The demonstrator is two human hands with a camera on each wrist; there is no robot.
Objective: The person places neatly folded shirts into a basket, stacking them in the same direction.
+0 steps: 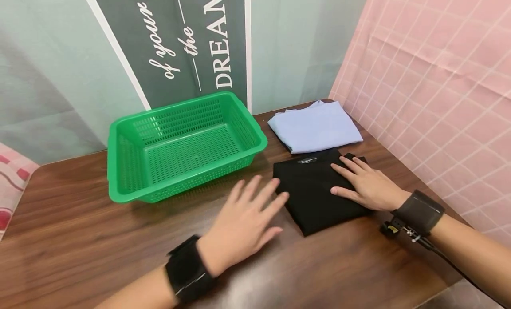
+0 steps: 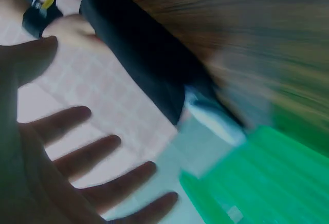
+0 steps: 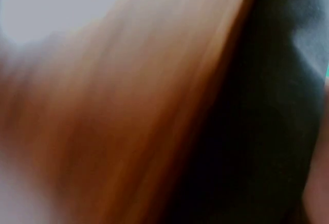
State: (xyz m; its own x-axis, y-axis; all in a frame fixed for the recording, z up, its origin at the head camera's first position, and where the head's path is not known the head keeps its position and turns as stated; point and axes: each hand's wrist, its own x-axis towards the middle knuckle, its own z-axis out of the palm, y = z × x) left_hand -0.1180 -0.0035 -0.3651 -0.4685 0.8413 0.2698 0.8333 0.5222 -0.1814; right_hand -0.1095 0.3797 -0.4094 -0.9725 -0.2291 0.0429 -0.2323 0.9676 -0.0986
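Touching black garment (image 1: 305, 193): right hand (image 1: 369, 184), fingers spread
Left of garment: left hand (image 1: 244, 220), fingers spread
Behind garment: folded blue cloth (image 1: 317, 128)
Behind-left of garment: green basket (image 1: 191, 172)

Left grip (image 1: 243, 218), right grip (image 1: 369, 184) outspread

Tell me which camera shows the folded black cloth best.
The head view. It shows most of the folded black cloth, label included, with the right hand covering part. The left wrist view shows it blurred and at a slant; the right wrist view catches only a blurred, cut-off dark portion.
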